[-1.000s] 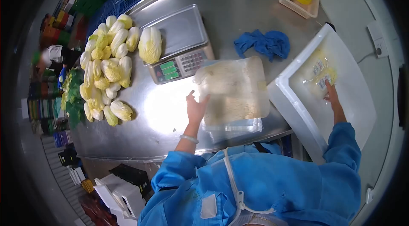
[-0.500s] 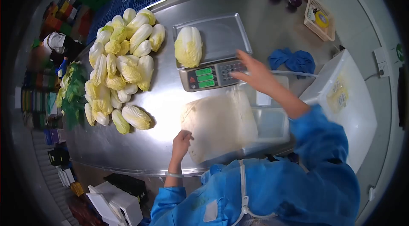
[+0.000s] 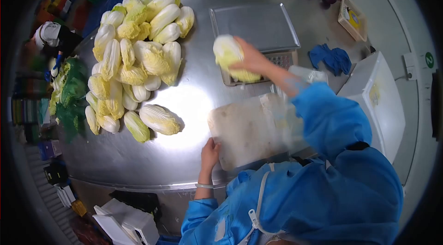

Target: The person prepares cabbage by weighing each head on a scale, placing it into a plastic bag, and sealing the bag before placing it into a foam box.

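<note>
The right hand (image 3: pixel 251 58) is clamped on a cabbage (image 3: pixel 227 53), by the scale's (image 3: pixel 254 25) front edge; blur hides whether the two touch; the left hand (image 3: pixel 210 154) is pinched on the left edge of the board (image 3: pixel 244 129), over the counter (image 3: pixel 184 164); the cabbage is likely fairly heavy, firm at the white base, soft and easily torn at the yellow leaves, perhaps slick if damp; the thick middle seems the surest hold, fingers spread wide.

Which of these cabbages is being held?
The cabbage in the right hand, at the front of the scale; those in the pile to its left have neither hand on them.
</note>
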### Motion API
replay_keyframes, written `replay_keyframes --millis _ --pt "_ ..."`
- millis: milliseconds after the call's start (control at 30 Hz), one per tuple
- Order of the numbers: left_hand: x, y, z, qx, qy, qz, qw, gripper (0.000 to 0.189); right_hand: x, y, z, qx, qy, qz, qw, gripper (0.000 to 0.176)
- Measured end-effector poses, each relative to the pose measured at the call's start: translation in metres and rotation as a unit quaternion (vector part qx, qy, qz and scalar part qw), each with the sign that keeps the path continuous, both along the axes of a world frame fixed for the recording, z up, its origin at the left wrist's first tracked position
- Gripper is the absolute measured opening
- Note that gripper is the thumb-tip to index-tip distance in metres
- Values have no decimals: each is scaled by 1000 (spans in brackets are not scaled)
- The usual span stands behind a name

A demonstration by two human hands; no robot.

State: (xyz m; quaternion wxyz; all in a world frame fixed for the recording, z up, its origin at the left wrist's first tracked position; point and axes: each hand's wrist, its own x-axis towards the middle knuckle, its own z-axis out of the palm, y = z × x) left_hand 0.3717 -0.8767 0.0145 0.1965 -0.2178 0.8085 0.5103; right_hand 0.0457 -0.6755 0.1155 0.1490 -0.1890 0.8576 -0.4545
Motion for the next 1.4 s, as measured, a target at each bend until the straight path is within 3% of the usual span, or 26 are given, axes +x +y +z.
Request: replay_keyframes --millis 33,67,100,167,200,300,367,467,533,600,667,700,733,767,800,900,933,1000,1067,1133,1200,1267,1367,1400 --pt "-5 -1 7 -13 -4 -5 1000 27 42 9 11 -34 -27 14 999 105" --pt "-10 -1 12 -26 -7 -11 1000 28 80 20 -9 -32 29 33 998 106" --pt "-11 5 16 -39 -14 -18 999 30 119 29 -7 1 0 26 1000 106" --pt "-12 23 24 -180 183 29 966 38 183 42 -9 66 -23 7 998 106" --pt "-21 31 44 -273 276 20 921 43 208 45 -17 98 -15 -3 995 106" --pt "-36 63 74 14 182 95 979 48 250 55 -48 131 14 -13 991 106" --pt "-37 92 66 -72 209 -8 975 56 262 62 -59 118 28 -21 992 106" --pt "-30 111 47 -140 211 -92 963 67 269 107 -65 60 -5 18 998 84" --pt "-30 116 41 -144 204 -96 964 75 277 162 -72 181 -106 175 962 51" --pt "-31 113 43 -171 223 -96 955 74 293 211 -48 111 -214 209 948 27" --pt "-32 115 56 -184 250 -91 946 67 321 259 -26 77 -276 120 951 20" --pt "-35 117 61 -204 276 -137 929 63 334 281 -18 57 -389 -27 919 19" --pt "-39 119 64 -222 300 -182 910 60 351 302 -13 36 -489 -173 854 18" --pt "-42 123 66 -238 324 -228 887 56 383 330 -27 273 -338 -84 897 19" --pt "-48 133 67 -241 333 -258 874 45 408 348 -43 486 -158 13 860 19" --pt "-67 155 67 -255 341 -358 831 35 415 340 -26 413 -233 103 874 22" --pt "-74 162 62 -273 338 -384 815 24 417 335 -37 327 -198 50 923 20" --pt "-82 170 55 -327 286 -457 776 22 384 297 -18 168 -156 -12 973 18" --pt "-86 176 50 -353 255 -495 752 20 361 265 -26 173 -37 -33 984 16" --pt "-88 179 45 -353 240 -505 750 16 338 223 -28 112 -6 -48 993 15" --pt "-85 174 32 -322 313 -475 757 12 317 184 -45 75 89 -28 993 16" --pt "-86 169 35 -301 367 -423 772 8 298 155 -52 192 223 18 955 16" --pt "-83 143 55 -284 400 -331 806 12 294 134 -97 323 232 47 916 15" --pt "-84 122 61 -286 326 -297 851 15 295 134 -102 309 222 51 924 14"
